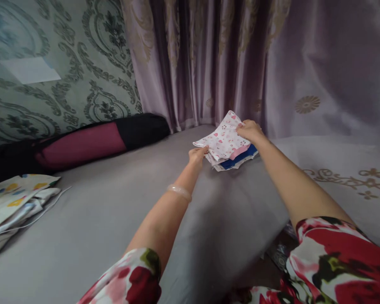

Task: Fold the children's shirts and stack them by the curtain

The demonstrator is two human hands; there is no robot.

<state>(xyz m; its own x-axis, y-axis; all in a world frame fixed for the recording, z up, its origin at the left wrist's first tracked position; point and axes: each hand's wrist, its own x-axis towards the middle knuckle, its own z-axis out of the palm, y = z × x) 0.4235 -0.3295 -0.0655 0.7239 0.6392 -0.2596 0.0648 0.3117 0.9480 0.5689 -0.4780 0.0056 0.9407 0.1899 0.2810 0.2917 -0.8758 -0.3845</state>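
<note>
A pair of small white underpants with pink hearts and flowers is stretched between my two hands. My left hand pinches its near left corner between thumb and fingers. On the far right side, my right hand grips the other edge. Directly beneath is a small pile of folded cloth, in which a blue piece and a pale piece show at the edge. Whether the underpants rest on that pile or are slightly above it, I cannot tell.
A grey-sheeted bed spreads under my arms. Along the wall lies a long black and dark pink bag. Patterned cloth with a white cord sits at the left edge. Purple curtains hang behind, their embroidered hem spreading over the right side.
</note>
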